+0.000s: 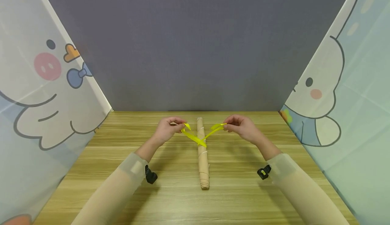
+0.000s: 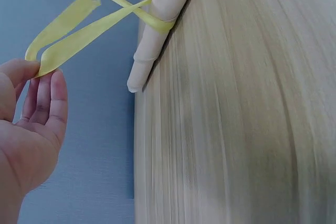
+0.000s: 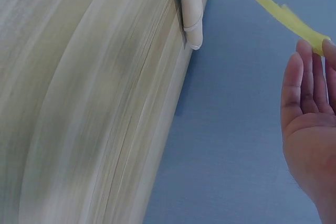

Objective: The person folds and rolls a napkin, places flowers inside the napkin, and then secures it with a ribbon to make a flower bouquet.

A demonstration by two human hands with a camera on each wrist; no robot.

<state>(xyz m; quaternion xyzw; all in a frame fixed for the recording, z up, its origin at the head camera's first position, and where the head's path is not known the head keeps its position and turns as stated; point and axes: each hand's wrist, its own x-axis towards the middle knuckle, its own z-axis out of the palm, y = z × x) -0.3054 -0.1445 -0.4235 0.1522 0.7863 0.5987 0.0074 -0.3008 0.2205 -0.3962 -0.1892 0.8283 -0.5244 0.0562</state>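
A beige rolled sheet (image 1: pixel 203 167) lies lengthwise on the table, its spiral end toward me. Around its middle passes a yellow ribbon (image 1: pixel 199 141), whose two ends cross over the roll and spread apart into a V. My left hand (image 1: pixel 167 129) pinches one ribbon end between thumb and fingers, up and to the left of the roll. On the other side, my right hand (image 1: pixel 242 127) pinches the opposite end. In the left wrist view the ribbon (image 2: pixel 68 51) folds back at the fingertips, leaving a short loose tail. The right wrist view shows the ribbon (image 3: pixel 273 9) stretching from roll to fingers.
The wood-grain table (image 1: pixel 122 191) is bounded at the back by a dark grey panel (image 1: pixel 195 48). Cartoon-printed sheets stand on the left (image 1: pixel 36 93) and the right (image 1: pixel 359 116). Small black cameras (image 1: pixel 150 175) sit at both wrists.
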